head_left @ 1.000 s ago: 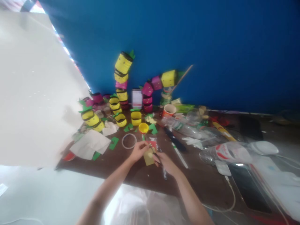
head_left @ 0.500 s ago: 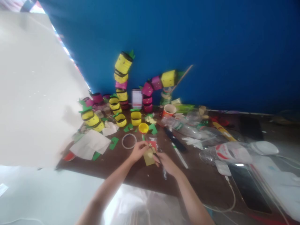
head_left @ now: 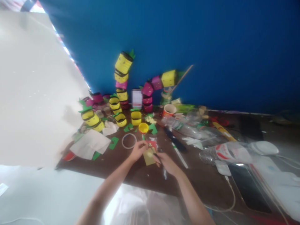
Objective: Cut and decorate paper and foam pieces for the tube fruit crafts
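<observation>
Over the near middle of the table, my left hand [head_left: 140,149] pinches with thumb and forefinger; whatever is between them is too small to make out. In my right hand [head_left: 165,161] is a pair of scissors [head_left: 156,156], gripped by the dark handles, the blades pointing toward the left fingertips. Beneath both hands lies a tan paper square [head_left: 149,157], with a red piece [head_left: 153,144] just behind it. A small yellow cup [head_left: 143,128] stands beyond my left hand. To its left a roll of clear tape [head_left: 129,141] lies flat.
Yellow and magenta paper-cup stacks [head_left: 122,75] stand against the blue wall. White paper [head_left: 91,144] and green scraps [head_left: 113,143] lie left. Rightward are a marker [head_left: 180,155], a dark knife-like tool [head_left: 174,139], plastic bottles [head_left: 226,152] and a phone [head_left: 249,187] beside a cable.
My left fingertips have shifted very slightly near the scissors' blades. The right hand and everything on the table look the same.
</observation>
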A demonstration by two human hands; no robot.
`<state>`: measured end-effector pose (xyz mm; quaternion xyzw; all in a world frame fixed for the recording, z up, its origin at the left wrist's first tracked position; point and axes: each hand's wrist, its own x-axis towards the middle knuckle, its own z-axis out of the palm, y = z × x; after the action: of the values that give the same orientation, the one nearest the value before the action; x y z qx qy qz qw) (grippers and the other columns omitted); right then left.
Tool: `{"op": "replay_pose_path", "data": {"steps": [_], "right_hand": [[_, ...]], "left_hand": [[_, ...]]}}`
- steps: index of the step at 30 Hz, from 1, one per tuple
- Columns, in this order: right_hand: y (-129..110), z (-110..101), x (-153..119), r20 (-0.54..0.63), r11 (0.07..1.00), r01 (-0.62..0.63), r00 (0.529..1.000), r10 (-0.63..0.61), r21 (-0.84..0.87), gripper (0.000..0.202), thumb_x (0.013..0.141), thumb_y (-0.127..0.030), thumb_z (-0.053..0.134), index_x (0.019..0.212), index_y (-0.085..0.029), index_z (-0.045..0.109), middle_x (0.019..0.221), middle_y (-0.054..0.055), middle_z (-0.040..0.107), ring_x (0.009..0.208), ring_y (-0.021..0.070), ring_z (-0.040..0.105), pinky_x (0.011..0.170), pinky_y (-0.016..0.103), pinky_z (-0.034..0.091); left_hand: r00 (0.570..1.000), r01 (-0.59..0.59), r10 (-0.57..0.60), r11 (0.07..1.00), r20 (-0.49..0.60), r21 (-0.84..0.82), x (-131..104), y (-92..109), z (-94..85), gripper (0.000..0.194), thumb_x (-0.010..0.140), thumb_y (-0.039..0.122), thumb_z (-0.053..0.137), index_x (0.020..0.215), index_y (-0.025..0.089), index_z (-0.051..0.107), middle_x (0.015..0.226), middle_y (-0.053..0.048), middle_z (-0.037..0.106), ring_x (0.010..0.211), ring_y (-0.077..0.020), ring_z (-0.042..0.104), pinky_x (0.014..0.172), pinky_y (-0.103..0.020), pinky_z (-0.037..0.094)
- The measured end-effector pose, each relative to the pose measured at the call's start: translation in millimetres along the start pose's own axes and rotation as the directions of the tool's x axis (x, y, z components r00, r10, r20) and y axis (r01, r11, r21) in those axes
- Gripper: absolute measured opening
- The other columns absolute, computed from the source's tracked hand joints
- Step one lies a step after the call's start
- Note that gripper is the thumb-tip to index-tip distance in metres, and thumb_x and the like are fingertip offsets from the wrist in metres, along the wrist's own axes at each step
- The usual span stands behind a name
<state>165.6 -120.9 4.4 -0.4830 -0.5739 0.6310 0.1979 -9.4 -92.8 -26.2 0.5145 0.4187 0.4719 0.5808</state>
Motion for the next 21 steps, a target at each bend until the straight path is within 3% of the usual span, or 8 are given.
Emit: {"op": "replay_pose_path", "data": {"steps": [21], "right_hand": [[0.6, -2.1, -1.7, 0.007, 0.998, 0.013, 1.000, -0.012, -0.058, 0.041, 0.078, -0.050, 0.048, 0.054, -0.017, 0.041, 0.049, -0.004, 0.045, 0.050, 0.0095, 0.041, 0.053, 0.023, 0.029]], "left_hand": [[1.000, 0.004, -0.004, 1.000, 0.000, 0.027, 0.9, -1.1, -1.4, 0.015, 0.070, 0.025, 0.053, 0.060, 0.014, 0.052, 0.060, 0.001, 0.050, 0.060, -0.0107, 0.045, 0.059, -0.021, 0.034]]}}
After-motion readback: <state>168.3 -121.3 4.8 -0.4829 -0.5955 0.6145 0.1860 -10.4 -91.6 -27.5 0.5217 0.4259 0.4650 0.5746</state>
